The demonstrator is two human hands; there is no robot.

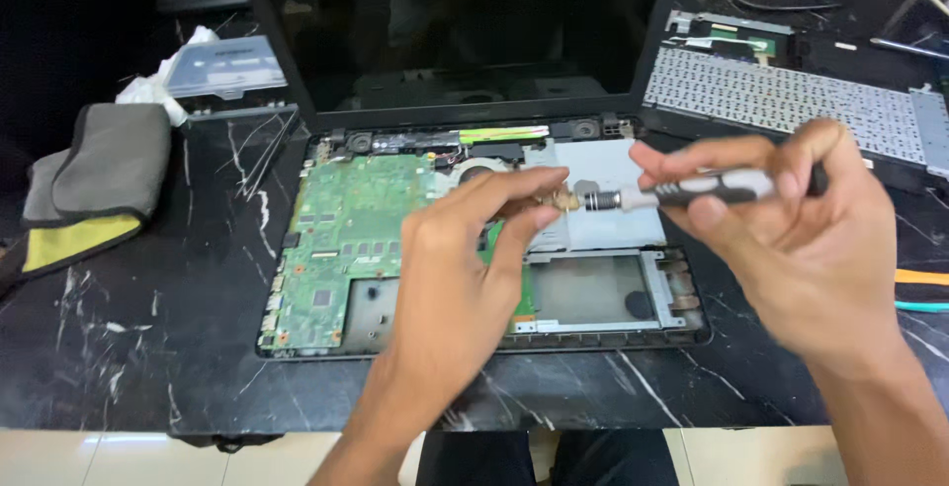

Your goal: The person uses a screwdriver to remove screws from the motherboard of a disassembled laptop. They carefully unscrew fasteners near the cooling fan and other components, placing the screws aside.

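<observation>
An opened laptop (297, 348) lies on the black marble table with its green circuit board (346, 239) and empty metal bays exposed. My right hand (801, 239) grips a silver and black screwdriver (692, 189), held level above the laptop and pointing left. My left hand (455, 268) pinches the screwdriver's tip end (573, 199) between thumb and fingers. The laptop's dark screen (445, 21) stands upright behind.
A detached grey keyboard panel (791, 100) lies at the back right. A folded grey and yellow cloth (89, 189) sits at the left, a clear plastic case (222, 66) behind it. Cables run along the top right. Orange and teal tool handles (924, 290) poke in at the right edge.
</observation>
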